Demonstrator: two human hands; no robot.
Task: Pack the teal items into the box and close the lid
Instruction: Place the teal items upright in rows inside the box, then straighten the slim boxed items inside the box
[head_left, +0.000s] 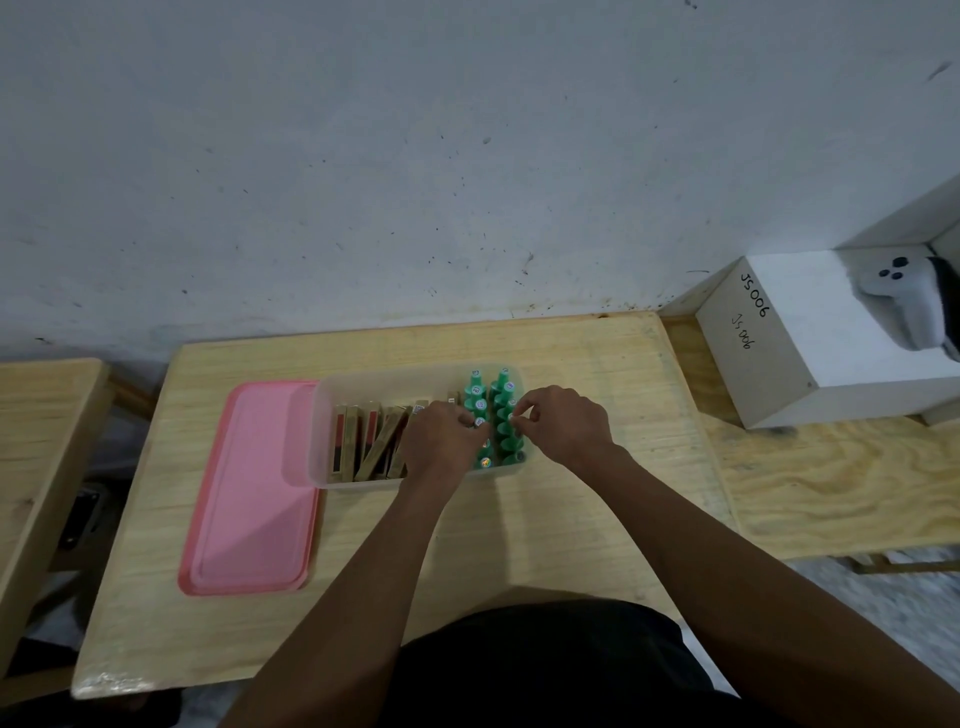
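A translucent plastic box (363, 382) stands in the middle of the wooden table. Several teal bottles (501, 402) stand upright in two rows at its right end. Brown and gold packets (371, 441) fill its left part. My left hand (441, 441) reaches into the box, fingertips pinched on a teal bottle in the left row. My right hand (563, 423) pinches the cap of a teal bottle in the right row. The pink lid (249, 493) lies flat on the table to the left of the box, its edge under the box's corner.
The table (571, 519) backs onto a grey wall. A white box marked JS006 (810, 338) with a white controller (909, 301) on it sits on a second table at the right. Another wooden table (36, 441) is at the left.
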